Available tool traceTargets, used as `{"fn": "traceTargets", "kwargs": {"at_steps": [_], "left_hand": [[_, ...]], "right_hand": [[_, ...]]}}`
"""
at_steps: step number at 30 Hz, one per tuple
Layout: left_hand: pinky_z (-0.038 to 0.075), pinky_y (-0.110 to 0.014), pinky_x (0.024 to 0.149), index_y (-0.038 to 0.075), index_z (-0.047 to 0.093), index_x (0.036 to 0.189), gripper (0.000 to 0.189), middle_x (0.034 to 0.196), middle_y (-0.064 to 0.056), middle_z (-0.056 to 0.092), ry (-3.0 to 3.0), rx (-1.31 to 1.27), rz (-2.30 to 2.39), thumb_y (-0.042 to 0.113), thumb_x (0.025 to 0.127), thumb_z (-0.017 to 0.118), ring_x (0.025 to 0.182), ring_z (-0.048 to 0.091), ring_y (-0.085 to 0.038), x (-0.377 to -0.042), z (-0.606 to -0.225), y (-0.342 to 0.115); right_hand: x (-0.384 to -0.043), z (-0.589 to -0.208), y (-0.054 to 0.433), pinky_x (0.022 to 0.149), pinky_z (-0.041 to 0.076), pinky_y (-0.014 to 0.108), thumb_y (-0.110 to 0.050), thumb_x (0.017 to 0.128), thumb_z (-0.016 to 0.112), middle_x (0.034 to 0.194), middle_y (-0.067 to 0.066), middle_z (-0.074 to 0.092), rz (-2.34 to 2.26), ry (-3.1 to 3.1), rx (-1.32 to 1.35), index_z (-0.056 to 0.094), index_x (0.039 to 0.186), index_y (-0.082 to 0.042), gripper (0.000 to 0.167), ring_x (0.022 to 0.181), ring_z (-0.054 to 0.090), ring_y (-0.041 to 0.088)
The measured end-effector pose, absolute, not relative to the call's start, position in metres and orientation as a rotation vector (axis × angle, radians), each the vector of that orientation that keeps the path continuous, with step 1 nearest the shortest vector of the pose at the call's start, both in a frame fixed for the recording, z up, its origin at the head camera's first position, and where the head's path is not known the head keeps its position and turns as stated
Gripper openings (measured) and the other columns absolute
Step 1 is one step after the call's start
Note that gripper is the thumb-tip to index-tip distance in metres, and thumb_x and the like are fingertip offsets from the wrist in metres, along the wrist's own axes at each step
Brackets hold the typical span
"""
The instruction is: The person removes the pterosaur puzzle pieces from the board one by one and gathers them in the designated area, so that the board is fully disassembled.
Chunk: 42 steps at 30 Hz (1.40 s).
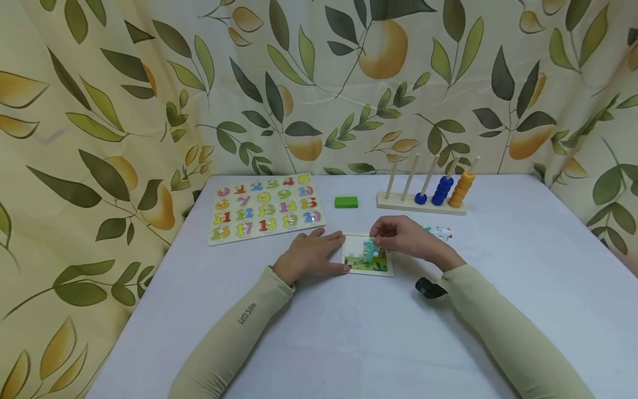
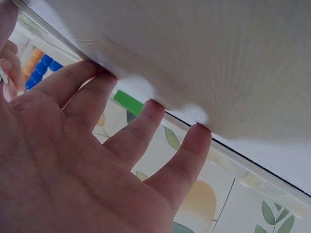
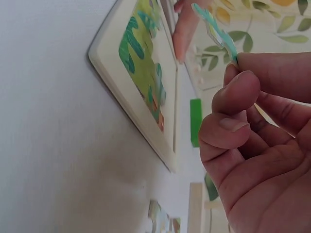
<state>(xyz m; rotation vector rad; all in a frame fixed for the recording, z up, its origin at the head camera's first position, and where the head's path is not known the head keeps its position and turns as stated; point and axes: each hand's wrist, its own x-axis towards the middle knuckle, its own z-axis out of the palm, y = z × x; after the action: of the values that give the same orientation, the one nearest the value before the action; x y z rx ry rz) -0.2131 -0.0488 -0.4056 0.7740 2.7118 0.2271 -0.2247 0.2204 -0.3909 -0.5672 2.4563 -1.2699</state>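
A small jigsaw tray (image 1: 368, 273) with a pale wooden border lies mid-table. Its lower part is filled with green leafy pieces, while white backing shows in the upper left. Between thumb and forefinger, my right hand (image 1: 411, 239) pinches a thin teal jigsaw piece (image 3: 216, 30), raised above the tray. The left hand (image 1: 315, 256) lies palm down at the tray's left side, fingers spread and fairly straight, thumb at the lower left corner. Loose jigsaw pieces (image 1: 441, 233) lie beyond the right hand, partly hidden by it.
A number puzzle board (image 1: 266, 208) lies at the back left. Behind the tray is a green block (image 1: 346, 202). To its right stands a wooden peg counter (image 1: 421, 206) with blue and orange beads. A black object (image 1: 430, 288) is by the right cuff.
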Motion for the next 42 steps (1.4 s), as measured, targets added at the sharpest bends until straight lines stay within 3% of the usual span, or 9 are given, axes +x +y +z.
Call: {"fn": "traceTargets", "kwargs": {"at_steps": [18, 27, 35, 42], "left_hand": [[0.025, -0.06, 0.125, 0.025, 0.036, 0.17, 0.086, 0.174, 0.011, 0.03, 2.714, 0.784, 0.203, 0.066, 0.1, 0.065, 0.162, 0.021, -0.032, -0.215, -0.411, -0.048], [0.024, -0.06, 0.126, 0.024, 0.037, 0.169, 0.086, 0.174, 0.009, 0.031, 2.713, 0.789, 0.231, 0.064, 0.099, 0.066, 0.162, 0.021, -0.032, -0.213, -0.41, -0.048], [0.023, -0.061, 0.126, 0.024, 0.037, 0.169, 0.085, 0.174, 0.009, 0.032, 2.705, 0.789, 0.256, 0.064, 0.1, 0.066, 0.162, 0.02, -0.032, -0.212, -0.409, -0.049], [0.023, -0.061, 0.126, 0.024, 0.036, 0.169, 0.085, 0.174, 0.009, 0.031, 2.703, 0.787, 0.246, 0.064, 0.1, 0.066, 0.162, 0.019, -0.032, -0.213, -0.406, -0.05]], "right_hand": [[-0.21, -0.378, 0.259, 0.079, 0.059, 0.034, -0.011, 0.105, 0.068, 0.108, 0.013, 0.066, -1.29, 2.511, -0.447, 0.067, 0.12, 0.001, 0.019, 0.092, 0.06, 0.027], [-0.204, -0.378, 0.279, 0.082, 0.061, 0.029, -0.011, 0.106, 0.066, 0.121, 0.016, 0.067, -1.299, 2.547, -0.361, 0.067, 0.121, 0.002, 0.02, 0.101, 0.062, 0.029], [-0.205, -0.374, 0.297, 0.075, 0.059, 0.033, -0.009, 0.107, 0.065, 0.111, 0.017, 0.067, -1.252, 2.615, -0.347, 0.065, 0.124, 0.004, 0.021, 0.089, 0.062, 0.028], [-0.206, -0.372, 0.31, 0.077, 0.059, 0.032, -0.01, 0.108, 0.065, 0.115, 0.017, 0.066, -1.23, 2.641, -0.304, 0.064, 0.128, 0.005, 0.025, 0.093, 0.061, 0.029]]}}
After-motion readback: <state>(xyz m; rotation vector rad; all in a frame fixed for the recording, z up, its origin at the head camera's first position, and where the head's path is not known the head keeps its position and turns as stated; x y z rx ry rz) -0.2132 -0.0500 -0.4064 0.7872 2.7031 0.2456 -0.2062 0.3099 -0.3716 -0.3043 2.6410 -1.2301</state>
